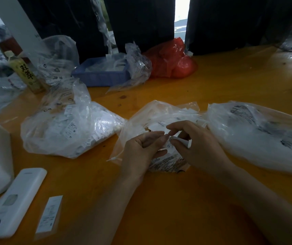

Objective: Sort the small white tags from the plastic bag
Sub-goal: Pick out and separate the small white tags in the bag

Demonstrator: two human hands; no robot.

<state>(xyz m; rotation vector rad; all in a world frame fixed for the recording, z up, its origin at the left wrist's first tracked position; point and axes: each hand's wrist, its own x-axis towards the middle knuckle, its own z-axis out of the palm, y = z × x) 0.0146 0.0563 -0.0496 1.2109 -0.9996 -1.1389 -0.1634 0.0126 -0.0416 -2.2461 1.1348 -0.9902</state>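
Note:
A clear plastic bag (161, 112) full of small white tags lies open in the middle of the orange table (177, 200). My left hand (141, 149) and my right hand (194, 145) meet above its mouth. Both pinch a small bundle of white tags (170, 141) between fingertips and thumbs. More printed tags (168, 163) lie under my hands at the bag's near edge. A second bag of white tags (67, 131) sits to the left, and a third, larger bag (258, 135) lies to the right.
A blue basket (101, 75) with clear bags stands at the back, a red plastic bag (173, 61) beside it. A drink bottle (26, 73) stands at the back left. A white remote-like device (12, 204) and a long tag (50, 214) lie near left.

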